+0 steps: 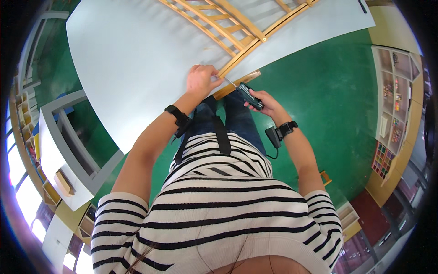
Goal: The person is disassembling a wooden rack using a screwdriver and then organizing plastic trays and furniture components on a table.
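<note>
A light wooden slatted frame (247,51) lies on the white table, one corner toward me. My left hand (201,80) pinches the near end of its long rail, with the thumb and fingers at the tip. In my right hand (266,103) is a dark green hand driver (249,95), gripped by its thick handle. The driver's thin metal shaft (231,82) slants up and left to that same rail end. Whether its tip sits in a screw or hole there is too small to tell. Both wrists wear black straps with small devices.
The white tabletop (132,59) has its near edge just in front of my legs. A wooden piece (250,76) shows by that edge, below the frame. Shelves (395,105) with small colourful items stand to the right across the green floor (328,100). A grey-framed structure (73,137) is at left.
</note>
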A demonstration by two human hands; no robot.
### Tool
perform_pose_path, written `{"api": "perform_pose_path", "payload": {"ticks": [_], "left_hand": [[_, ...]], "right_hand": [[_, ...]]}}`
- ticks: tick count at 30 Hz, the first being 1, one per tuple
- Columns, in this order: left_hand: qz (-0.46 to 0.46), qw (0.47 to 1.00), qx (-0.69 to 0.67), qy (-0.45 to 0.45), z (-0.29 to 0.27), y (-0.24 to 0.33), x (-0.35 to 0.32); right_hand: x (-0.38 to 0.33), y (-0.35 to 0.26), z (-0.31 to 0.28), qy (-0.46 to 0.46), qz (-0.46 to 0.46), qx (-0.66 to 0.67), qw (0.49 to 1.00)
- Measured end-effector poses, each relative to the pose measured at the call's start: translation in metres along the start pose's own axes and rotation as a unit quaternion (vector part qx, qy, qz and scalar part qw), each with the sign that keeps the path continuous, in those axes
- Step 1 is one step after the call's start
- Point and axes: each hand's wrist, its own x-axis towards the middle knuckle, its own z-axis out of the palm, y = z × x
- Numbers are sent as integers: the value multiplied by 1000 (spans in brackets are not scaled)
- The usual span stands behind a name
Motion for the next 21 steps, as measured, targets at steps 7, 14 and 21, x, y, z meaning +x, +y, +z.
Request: {"api": "perform_pose_path", "payload": {"ticks": [7,14,21], "left_hand": [[14,993,-102,-57,-42,-40,-1],[56,992,-41,-106,-30,-49,4],[-86,967,-213,-111,-15,-36,21]], "right_hand": [[-3,-1,3,12,4,4,1000],[-4,-1,1,28,-1,-30,999],[-4,-1,2,32,-1,-42,999]]}}
